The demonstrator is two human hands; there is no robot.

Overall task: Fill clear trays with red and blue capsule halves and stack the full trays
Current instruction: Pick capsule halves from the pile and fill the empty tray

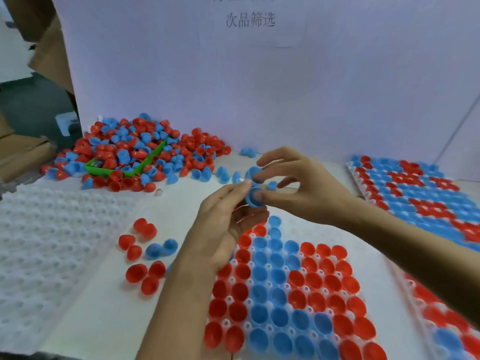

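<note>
Above the table's middle, my left hand (228,224) and my right hand (293,183) meet on blue capsule halves. The lower blue half (253,200) is pinched between my left fingertips and my right thumb. A second blue half (253,172) sits under my right fingers just above it. Below my hands lies a clear tray (288,294) filled with red and blue halves, open sides up. A big loose pile of red and blue halves (135,149) lies at the back left around a green tray (124,167).
An empty clear tray stack (52,245) lies at the left. Filled trays (426,198) lie at the right, another at the lower right edge (446,320). Loose red and blue halves (145,255) sit between the empty tray and the filled one. A white board (259,87) stands behind.
</note>
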